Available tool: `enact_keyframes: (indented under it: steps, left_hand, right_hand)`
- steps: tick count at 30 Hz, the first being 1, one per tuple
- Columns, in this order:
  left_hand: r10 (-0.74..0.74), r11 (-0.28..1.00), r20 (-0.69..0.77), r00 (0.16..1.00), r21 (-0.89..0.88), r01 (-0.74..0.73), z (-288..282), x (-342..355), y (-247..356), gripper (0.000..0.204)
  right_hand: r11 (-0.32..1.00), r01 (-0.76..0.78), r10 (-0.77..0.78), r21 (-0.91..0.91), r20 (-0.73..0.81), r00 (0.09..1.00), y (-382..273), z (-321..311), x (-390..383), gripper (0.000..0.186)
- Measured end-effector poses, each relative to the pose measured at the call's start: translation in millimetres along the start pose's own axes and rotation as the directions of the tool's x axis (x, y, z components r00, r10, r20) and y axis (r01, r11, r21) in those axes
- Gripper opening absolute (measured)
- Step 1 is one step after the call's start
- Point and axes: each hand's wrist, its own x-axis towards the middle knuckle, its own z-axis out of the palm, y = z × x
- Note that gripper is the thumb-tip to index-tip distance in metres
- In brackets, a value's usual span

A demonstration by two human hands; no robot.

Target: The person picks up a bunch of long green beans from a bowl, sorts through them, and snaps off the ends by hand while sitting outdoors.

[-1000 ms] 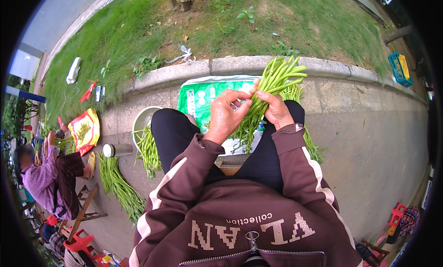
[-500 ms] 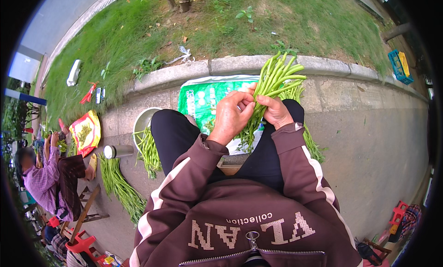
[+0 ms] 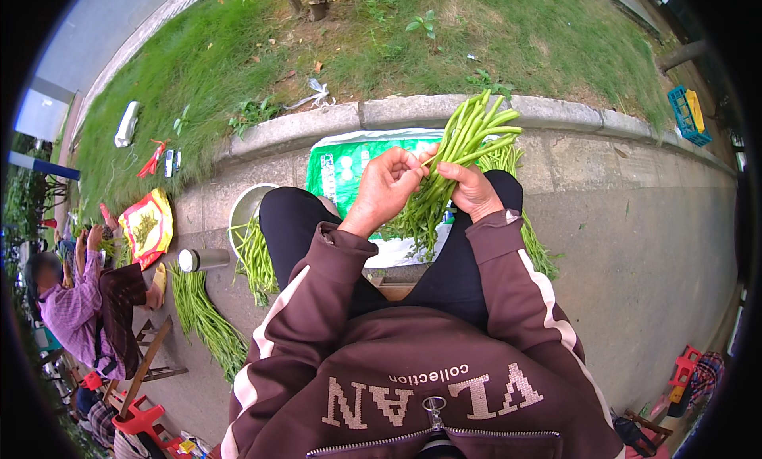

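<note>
Beside hands [image 3: 429,185] gripping bean bundle [image 3: 456,153], green sack [image 3: 349,161], metal bowl [image 3: 242,213], flask [image 3: 202,259]

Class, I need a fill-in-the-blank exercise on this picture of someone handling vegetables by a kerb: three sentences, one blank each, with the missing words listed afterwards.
1. Both hands hold a bundle of long green ____ stalks.
2. The right hand grips the bundle from the side; the left hand pinches it with its ____.
3. Beyond the knees lies a green and white ____ on the pavement.

Missing words: bean; fingers; sack
</note>
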Motion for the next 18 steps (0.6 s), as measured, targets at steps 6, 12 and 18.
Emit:
enact_keyframes:
  steps: [6, 12, 18]
  left_hand:
    - [-0.06, 0.993, 0.006, 0.998, -0.1, 0.06, -3, -1, 15, 0.004]
    - [-0.072, 0.974, -0.028, 0.997, -0.218, 0.064, -9, 5, 28, 0.003]
    - [-0.229, 0.942, 0.06, 0.972, -0.239, 0.236, -18, -4, 26, 0.005]
  right_hand:
    - [1.0, -0.006, 0.005, -0.02, -0.017, 1.0, -4, 7, 0, 0.036]
    - [0.994, -0.027, 0.023, -0.102, -0.035, 0.999, 0, 0, 1, 0.032]
    - [0.991, -0.03, 0.018, -0.133, -0.09, 0.996, 0, 2, 1, 0.032]
